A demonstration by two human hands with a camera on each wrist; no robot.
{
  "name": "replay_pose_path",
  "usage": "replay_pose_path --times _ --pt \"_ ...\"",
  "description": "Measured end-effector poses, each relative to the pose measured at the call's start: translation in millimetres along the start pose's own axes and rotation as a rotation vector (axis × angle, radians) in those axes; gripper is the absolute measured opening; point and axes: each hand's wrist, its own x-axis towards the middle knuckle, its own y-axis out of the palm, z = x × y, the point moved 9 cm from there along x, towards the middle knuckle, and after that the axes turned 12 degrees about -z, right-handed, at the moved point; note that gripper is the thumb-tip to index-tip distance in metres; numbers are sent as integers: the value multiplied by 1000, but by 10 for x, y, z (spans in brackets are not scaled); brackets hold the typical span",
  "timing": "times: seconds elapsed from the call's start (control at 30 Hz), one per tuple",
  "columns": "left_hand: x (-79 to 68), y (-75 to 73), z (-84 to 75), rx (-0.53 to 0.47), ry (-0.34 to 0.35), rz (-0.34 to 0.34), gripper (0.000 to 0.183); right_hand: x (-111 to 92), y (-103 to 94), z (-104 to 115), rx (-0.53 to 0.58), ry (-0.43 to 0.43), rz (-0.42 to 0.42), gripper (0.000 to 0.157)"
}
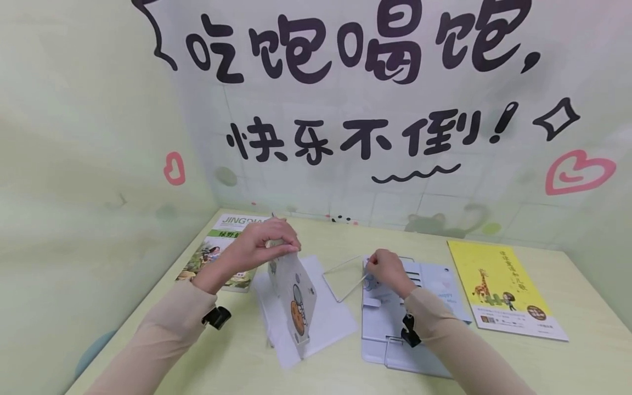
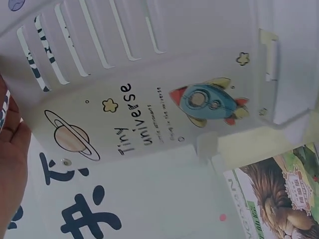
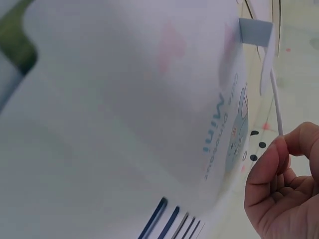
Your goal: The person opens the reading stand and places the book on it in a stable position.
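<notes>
My left hand [image 1: 266, 241] grips the top edge of a white book stand panel [image 1: 300, 307] printed with a cartoon astronaut and planet, holding it upright and folded. In the left wrist view the book stand [image 2: 164, 117] shows slots, a ringed planet, a rocket and the words "Tiny universe". Beneath it lies a white sheet [image 1: 328, 332]. My right hand [image 1: 390, 270] pinches a white wire bracket [image 3: 277, 107] at the blue-white book stand [image 1: 377, 323], which lies flat. The right wrist view shows "Mini" and a pale blue dinosaur on it.
A magazine [image 1: 237, 278] with a green band lies at the back left, partly behind the left arm. On the right is a yellow book [image 1: 494, 269] with a giraffe. A printed wall sheet [image 1: 316, 181] borders the table's back.
</notes>
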Motion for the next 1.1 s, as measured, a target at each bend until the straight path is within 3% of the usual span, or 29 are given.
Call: replay_pose_path --times 0.4,0.63,0.9,1.1 --pt "-107 -198 377 -24 -240 -89 13 -150 -3 -246 259 192 104 16" --pt "-158 -246 492 -92 -385 -118 9 -390 51 -186 447 291 178 16" --pt "-157 -277 549 -131 -412 -128 10 -708 81 12 624 293 180 17" --pt "-144 -286 581 -179 -418 -103 11 -885 155 264 792 202 242 18"
